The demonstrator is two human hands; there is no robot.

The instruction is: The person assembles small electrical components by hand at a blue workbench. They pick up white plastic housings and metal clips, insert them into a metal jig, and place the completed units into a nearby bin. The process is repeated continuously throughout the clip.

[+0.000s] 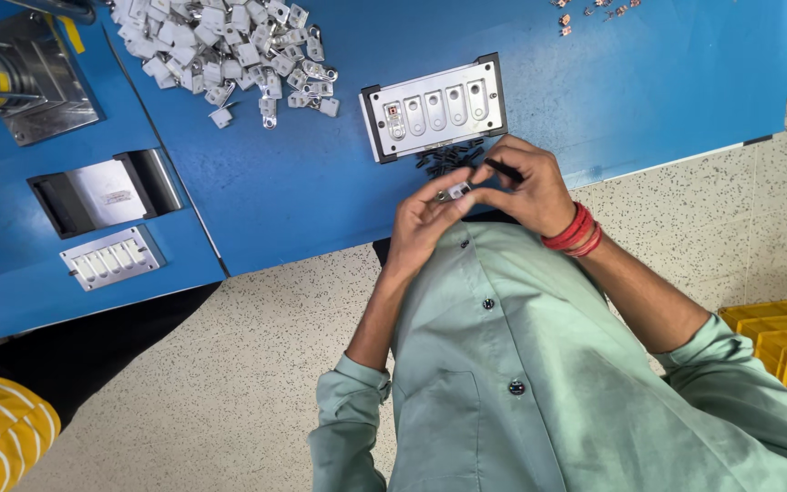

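A blue counter [321,173] fills the upper part of the view, above a speckled pale floor [229,364], with the person's green shirt [521,364] below it. Just past the counter's near edge, the left hand [423,219] and the right hand [526,187] meet close together. The left hand's fingers [430,196] are closed around a small metal clip [454,191], pinching it between thumb and fingertips. The right hand's fingers are closed on a small black pin [505,169], whose end sticks out from the grip, and they touch the clip as well. A red thread band [574,232] circles the right wrist. Just beyond the hands, near the counter's near edge, a grey tray with oval slots [434,107] lies flat, one slot at its left end filled. A scatter of black pins [448,158] lies between the tray and the hands. Toward the far left corner a heap of metal clips [220,46] spreads out. At the left edge a second slotted tray [111,258] lies beside a metal chute [107,191]. Yellow crates [781,342] stand on the floor at right.
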